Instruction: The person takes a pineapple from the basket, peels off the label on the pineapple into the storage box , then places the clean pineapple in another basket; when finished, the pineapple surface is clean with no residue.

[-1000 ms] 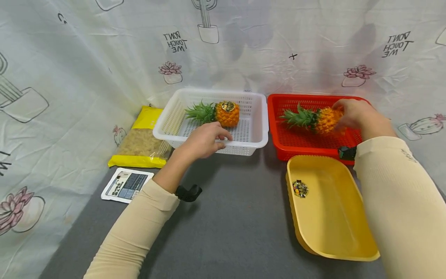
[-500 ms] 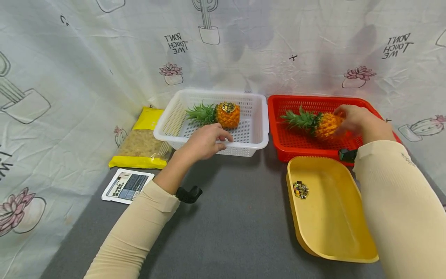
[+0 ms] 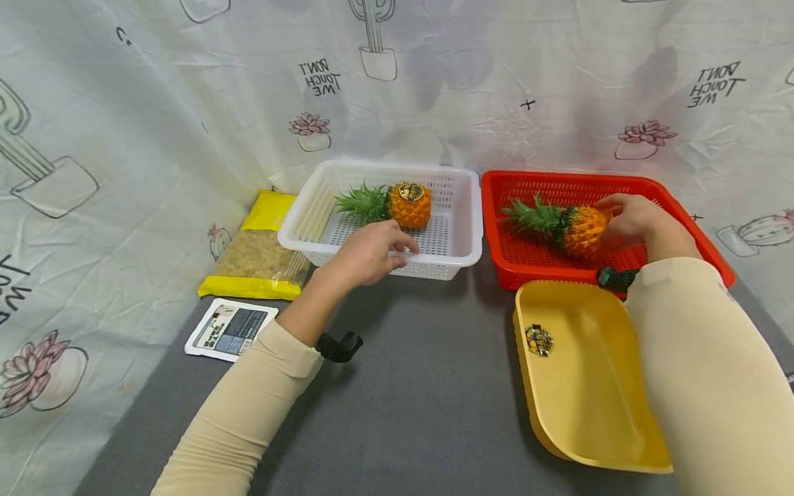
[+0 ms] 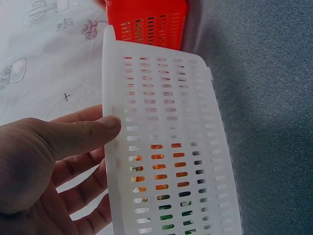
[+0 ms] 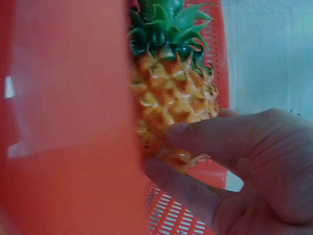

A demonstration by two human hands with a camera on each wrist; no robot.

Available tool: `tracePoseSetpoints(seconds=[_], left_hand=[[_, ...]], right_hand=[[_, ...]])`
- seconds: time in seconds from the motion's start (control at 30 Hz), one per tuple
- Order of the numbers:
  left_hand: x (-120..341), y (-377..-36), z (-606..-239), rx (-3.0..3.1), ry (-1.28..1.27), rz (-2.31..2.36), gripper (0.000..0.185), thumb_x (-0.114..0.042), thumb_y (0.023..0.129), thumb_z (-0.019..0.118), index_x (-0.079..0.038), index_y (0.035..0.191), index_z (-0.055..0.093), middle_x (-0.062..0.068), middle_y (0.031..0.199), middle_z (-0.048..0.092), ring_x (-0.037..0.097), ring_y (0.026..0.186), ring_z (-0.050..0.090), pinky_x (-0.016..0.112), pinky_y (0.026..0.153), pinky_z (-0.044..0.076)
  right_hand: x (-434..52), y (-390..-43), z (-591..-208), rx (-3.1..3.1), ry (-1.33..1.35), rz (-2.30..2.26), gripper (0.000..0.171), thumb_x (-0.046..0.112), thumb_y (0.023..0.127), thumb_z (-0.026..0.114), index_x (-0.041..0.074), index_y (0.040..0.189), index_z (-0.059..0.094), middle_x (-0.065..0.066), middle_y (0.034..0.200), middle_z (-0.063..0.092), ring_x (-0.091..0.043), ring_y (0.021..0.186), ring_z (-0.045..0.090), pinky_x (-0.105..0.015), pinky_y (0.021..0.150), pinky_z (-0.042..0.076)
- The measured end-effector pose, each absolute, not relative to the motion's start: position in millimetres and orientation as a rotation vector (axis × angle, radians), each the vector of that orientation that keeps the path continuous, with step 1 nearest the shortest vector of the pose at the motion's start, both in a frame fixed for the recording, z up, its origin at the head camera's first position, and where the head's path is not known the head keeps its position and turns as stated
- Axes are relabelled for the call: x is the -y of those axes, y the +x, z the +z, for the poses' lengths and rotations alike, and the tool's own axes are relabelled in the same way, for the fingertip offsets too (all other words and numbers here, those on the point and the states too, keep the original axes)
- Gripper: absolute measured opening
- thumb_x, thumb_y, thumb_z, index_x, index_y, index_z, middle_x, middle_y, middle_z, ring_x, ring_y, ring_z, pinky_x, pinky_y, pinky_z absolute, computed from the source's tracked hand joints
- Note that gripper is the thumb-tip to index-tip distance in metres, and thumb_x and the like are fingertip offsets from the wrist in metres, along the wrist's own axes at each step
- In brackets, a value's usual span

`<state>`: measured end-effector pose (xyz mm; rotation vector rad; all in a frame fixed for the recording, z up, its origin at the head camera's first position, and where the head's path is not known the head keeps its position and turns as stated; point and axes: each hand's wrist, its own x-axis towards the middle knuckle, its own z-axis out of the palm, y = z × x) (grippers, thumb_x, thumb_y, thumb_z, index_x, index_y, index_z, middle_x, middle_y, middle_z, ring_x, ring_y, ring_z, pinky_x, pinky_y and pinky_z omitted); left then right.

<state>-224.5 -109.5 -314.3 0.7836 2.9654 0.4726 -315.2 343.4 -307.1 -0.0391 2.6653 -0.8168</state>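
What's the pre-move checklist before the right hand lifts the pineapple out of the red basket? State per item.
1. Right hand grip on the pineapple in the red basket: ok, thumb and fingers curl round the fruit's base.
2. Pineapple's leaves free of the basket wall: ok, the crown points left with space around it.
3. Left hand steadying the white basket: ok, thumb lies on the near rim.
4. Yellow tray free to receive: ok, only a sticker inside.
5. Lift path over the red basket's near wall: cannot tell, the right sleeve covers part of it.
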Motion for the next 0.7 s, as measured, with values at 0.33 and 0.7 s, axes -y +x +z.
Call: tracePoseSetpoints(seconds=[0.33,0.7], left_hand=[[111.5,-223.5,-312.0,-2.968,0.763,0.471,0.027,-0.017,0.099,0.071,-0.022,0.125,0.076,0.005,0.111,0.066,0.024,0.105,0.065,0.042,0.092,0.052],[108.7,-226.9,-311.0,-2.934,0.755,0.477,0.028,-0.018,0.1,0.07,-0.022,0.126,0.075,0.004,0.112,0.065,0.023,0.107,0.064,0.04,0.092,0.052]], right_hand=[[-337.2,-315.8,-291.1,-2.435,0.081,-1.24,0.079,0.04,0.109,0.048,0.003,0.166,0.009,-0.029,0.171,0.002,-0.054,0.15,0.025,-0.052,0.102,0.053],[-343.6,-332.0,-292.7,-2.243,0.215,-1.487,0.103,0.074,0.096,0.043,0.017,0.167,-0.006,-0.009,0.172,-0.021,-0.048,0.158,-0.007,-0.062,0.122,0.023]])
